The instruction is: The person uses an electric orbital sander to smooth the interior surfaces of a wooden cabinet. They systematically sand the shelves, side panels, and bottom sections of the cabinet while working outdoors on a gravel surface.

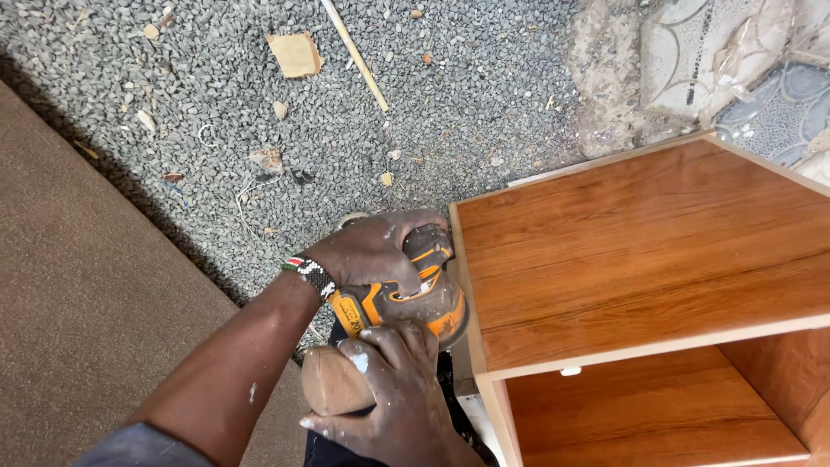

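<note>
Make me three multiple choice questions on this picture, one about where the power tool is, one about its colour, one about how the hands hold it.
1. The sander is against which part of the wooden cabinet?
A. its left side
B. its top
C. inside the shelf

2. The sander's body is
A. blue
B. orange and dark grey
C. white

3. The left hand
A. hangs free
B. grips the sander from above
C. rests on the gravel

Answers: 1 A, it sits at the cabinet's left edge. 2 B, orange casing shows. 3 B, fingers wrap its top; the right hand is below it.
</note>
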